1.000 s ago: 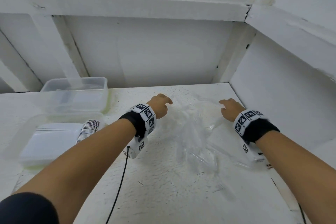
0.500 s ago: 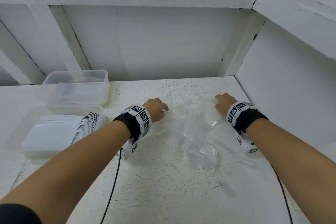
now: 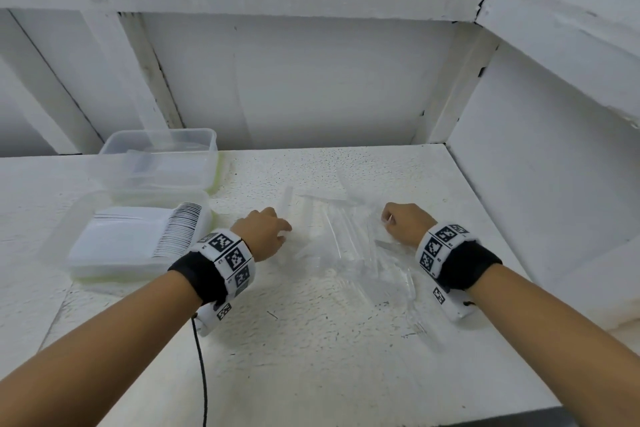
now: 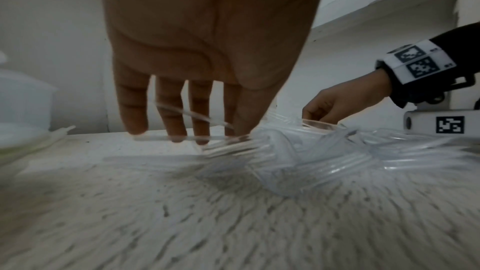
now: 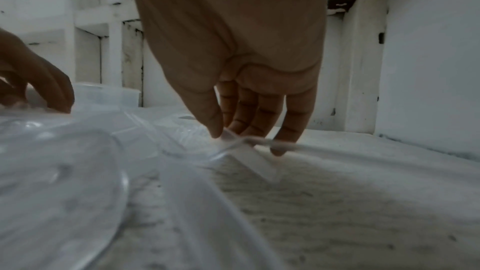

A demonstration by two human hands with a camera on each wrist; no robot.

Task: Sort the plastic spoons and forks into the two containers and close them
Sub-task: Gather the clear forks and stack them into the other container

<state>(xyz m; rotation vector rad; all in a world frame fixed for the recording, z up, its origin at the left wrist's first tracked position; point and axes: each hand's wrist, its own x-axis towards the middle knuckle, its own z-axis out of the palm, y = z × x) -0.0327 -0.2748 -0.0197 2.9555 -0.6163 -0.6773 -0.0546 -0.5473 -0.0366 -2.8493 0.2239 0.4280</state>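
A loose pile of clear plastic forks and spoons (image 3: 346, 246) lies in the middle of the white table (image 3: 311, 357). My left hand (image 3: 282, 230) is at the pile's left edge. In the left wrist view my left hand (image 4: 207, 130) pinches a clear fork (image 4: 182, 115) between thumb and fingers. My right hand (image 3: 388, 218) is at the pile's right edge. In the right wrist view my right hand (image 5: 233, 137) pinches a clear utensil (image 5: 259, 143) by thumb and fingertips; whether it is a spoon or a fork does not show. Two clear containers stand at the left.
The far container (image 3: 166, 149) and the near container (image 3: 86, 208) sit side by side at the table's left, the near one holding stacked white pieces. White walls close the back and right. A black cable (image 3: 202, 374) trails from my left wrist.
Both hands have dropped from above the pile to its left and right edges, and their fingers have closed on clear utensils. The head view has tilted slightly.
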